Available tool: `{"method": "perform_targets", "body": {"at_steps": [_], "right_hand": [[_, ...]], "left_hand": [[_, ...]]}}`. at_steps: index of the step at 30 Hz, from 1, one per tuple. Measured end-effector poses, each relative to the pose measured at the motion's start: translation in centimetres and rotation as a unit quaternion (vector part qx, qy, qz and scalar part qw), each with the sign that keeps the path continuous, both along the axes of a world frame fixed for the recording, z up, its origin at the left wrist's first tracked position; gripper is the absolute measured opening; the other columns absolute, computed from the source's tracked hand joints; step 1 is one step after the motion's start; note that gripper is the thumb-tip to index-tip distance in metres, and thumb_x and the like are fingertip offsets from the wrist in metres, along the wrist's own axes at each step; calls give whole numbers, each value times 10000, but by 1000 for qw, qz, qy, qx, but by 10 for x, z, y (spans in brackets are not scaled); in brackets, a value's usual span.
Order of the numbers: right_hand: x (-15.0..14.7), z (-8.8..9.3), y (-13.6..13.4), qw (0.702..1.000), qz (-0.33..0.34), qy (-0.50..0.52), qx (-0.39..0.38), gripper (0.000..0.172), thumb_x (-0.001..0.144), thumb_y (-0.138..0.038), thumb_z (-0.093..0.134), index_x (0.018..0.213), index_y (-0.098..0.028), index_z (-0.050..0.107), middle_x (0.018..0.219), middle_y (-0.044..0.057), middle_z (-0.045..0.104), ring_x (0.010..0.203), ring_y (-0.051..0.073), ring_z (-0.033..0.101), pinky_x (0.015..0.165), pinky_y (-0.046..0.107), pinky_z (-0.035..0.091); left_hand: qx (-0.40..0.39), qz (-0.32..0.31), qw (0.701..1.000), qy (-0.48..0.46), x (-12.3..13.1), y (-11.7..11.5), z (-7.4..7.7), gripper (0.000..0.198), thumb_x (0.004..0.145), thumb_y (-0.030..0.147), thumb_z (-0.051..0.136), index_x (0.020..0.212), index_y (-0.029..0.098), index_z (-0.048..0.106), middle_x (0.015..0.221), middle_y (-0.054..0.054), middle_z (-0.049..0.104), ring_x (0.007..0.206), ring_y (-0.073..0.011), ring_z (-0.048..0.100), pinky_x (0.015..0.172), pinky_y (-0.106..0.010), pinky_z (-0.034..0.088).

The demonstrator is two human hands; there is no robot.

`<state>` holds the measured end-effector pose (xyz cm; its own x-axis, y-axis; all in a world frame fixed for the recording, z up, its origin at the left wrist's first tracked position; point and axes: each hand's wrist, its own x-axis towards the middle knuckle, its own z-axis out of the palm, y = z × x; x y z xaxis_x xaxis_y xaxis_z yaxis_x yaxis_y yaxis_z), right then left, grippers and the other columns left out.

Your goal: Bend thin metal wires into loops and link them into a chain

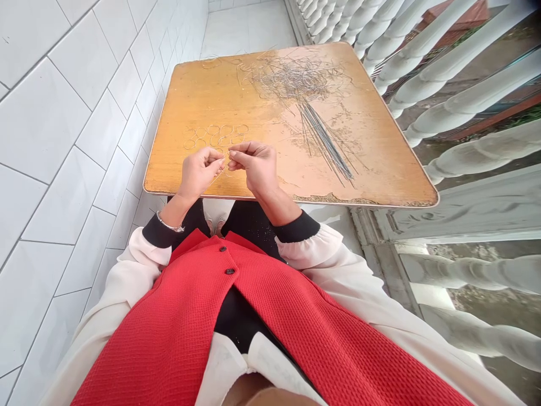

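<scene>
Close together over the near edge of the wooden table [198,96], my left hand [198,172] and my right hand [260,166] are both closed in a pinch. A thin piece of wire [227,160] shows faintly between the fingertips; its exact shape is too fine to make out. Just beyond the fingers, several thin wire rings [213,131] lie side by side on the tabletop. To the right of my right hand is a bundle of straight grey wires [325,141], lying at a slant. Its far end meets a loose heap of tangled wire [296,76].
A white tiled wall [101,129] runs along the left side of the table. White balusters [448,113] line the right side. The table's near edge is chipped, with its top layer peeled on the right. My legs are under that edge.
</scene>
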<state>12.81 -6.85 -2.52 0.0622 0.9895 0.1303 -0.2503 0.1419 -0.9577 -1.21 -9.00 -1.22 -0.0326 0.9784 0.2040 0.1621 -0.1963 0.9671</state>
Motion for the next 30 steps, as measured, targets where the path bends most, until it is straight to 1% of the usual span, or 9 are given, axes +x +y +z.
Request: {"method": "perform_targets", "body": {"at_steps": [7,12,15,18,22,26,30], "right_hand": [[1,0,1,1000,9,10,-7,82,674,-109,703,704,-182,679,596,-56,621,494,67,573,532,208,540],[1,-2,5,1000,6,8,6,67,707,-146,704,756,-184,678,660,-46,628,522,68,590,555,219,553],[2,-2,6,1000,10,9,14,66,719,-149,711,772,-182,687,693,-41,643,522,60,587,545,209,543],[3,-3,5,1000,18,-5,12,82,725,-170,743,800,-178,711,715,-35,668,524,59,592,527,200,526],[3,-7,5,998,-12,-51,39,50,747,-189,750,791,-166,742,641,-38,653,486,63,572,493,200,483],[3,-10,5,994,-25,-88,61,31,754,-153,727,768,-155,755,578,-40,629,485,80,582,521,221,487],[4,-12,5,989,-33,-118,80,57,765,-193,725,777,-159,769,601,-30,644,503,91,592,536,240,495]], "left_hand": [[-78,-17,997,-19,-1,-5,11,207,875,13,629,735,162,596,630,47,660,573,-39,604,557,-165,472],[-103,-49,993,-32,-2,-10,18,236,835,-39,625,707,157,587,627,49,636,594,-39,580,555,-167,445],[-117,-60,990,-57,-2,-11,19,220,866,-8,627,721,155,590,651,31,667,614,-46,609,558,-170,441],[-127,-47,987,-86,-3,-11,18,212,907,33,616,744,163,580,630,41,659,609,-55,640,553,-176,453],[-121,-27,986,-108,-3,-9,13,204,917,42,618,760,164,575,648,38,684,580,-57,658,552,-183,476],[-103,-8,985,-136,-1,-7,8,216,915,46,633,747,167,572,636,41,692,554,-56,657,587,-190,517],[-103,1,982,-158,1,-7,6,212,922,54,637,751,165,577,622,49,682,544,-54,658,609,-194,536]]}}
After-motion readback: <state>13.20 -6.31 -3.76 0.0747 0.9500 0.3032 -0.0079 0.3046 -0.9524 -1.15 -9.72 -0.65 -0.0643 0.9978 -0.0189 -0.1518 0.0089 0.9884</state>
